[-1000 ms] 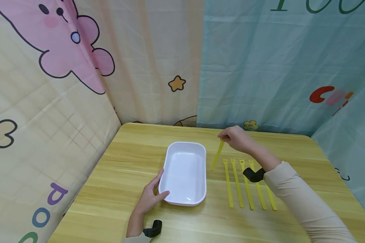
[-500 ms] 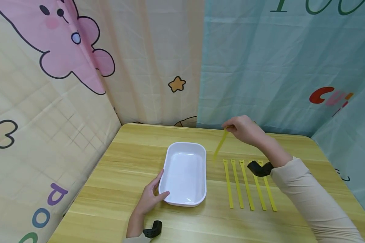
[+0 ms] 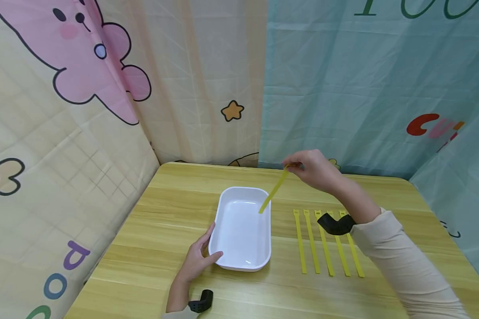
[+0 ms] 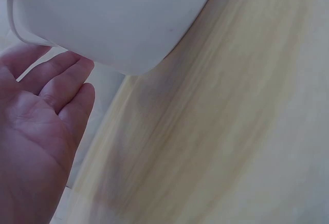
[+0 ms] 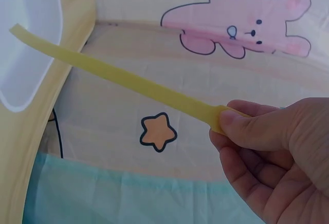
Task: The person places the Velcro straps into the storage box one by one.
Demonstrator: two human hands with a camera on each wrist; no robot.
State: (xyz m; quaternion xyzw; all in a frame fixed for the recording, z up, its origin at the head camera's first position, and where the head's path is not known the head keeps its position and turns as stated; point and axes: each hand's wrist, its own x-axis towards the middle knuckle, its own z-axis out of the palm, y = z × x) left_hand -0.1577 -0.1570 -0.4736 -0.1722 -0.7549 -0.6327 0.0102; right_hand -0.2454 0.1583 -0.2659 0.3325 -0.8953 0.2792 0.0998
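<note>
My right hand (image 3: 313,170) pinches one end of a yellow hook-and-loop cable tie (image 3: 274,189) between thumb and fingers. Its free end slants down to the left, overlapping the right side of a white rectangular tray (image 3: 239,241) in the head view. The right wrist view shows the tie (image 5: 128,82) as a flat, slightly bent strap, its wider head under the thumb. At the tray's near left corner, my left hand (image 3: 193,261) holds the rim, thumb over the edge and fingers along the outer wall. Nothing lies inside the tray.
Several more yellow ties (image 3: 311,241) lie side by side in a row right of the tray, partly under the right forearm. The wood-grain table (image 3: 175,190) backs onto printed curtains (image 3: 207,79), with another curtain along the left.
My right hand rose away from the table, then moved left, bringing the tie's free end from beside the tray to over its right edge. The left hand and tray stayed put.
</note>
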